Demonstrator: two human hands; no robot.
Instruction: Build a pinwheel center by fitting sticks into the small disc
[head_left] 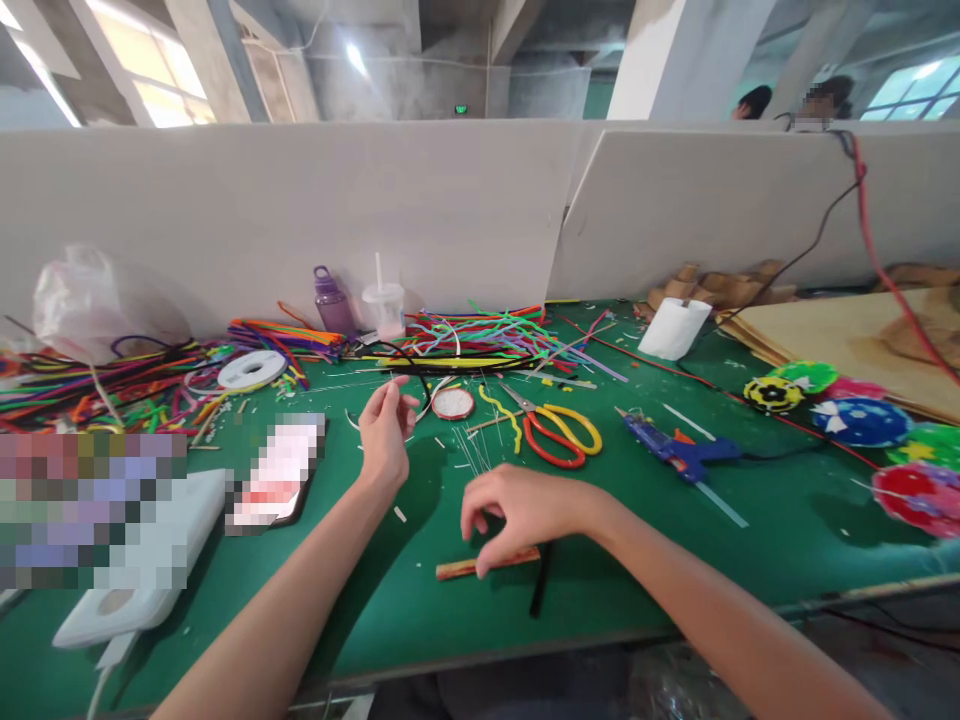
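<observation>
My left hand (386, 430) is raised over the middle of the table, thumb and fingertips pressed together. What they hold, if anything, is too small to make out; a black pipe cleaner (421, 372) curves just behind them. Lower and to the right, my right hand (517, 510) hovers palm down, its thumb and fingers curved but apart. Under that thumb lies a short reddish-brown stick (454, 571), partly covered by the hand. A black strip (537, 590) lies by the stick's right end. Scissors (551, 432) with red and yellow handles rest beyond my right hand, near a small round white dish (453, 404).
Bundles of colored pipe cleaners (480, 335) line the back. A blue glue gun (679, 445) and flower-like pieces (862, 420) are at right, with a white roll (675, 328) behind. Leftward are a phone (281, 470), a power bank (157, 550), a spool (252, 371), a purple bottle (332, 303) and a cup (385, 310).
</observation>
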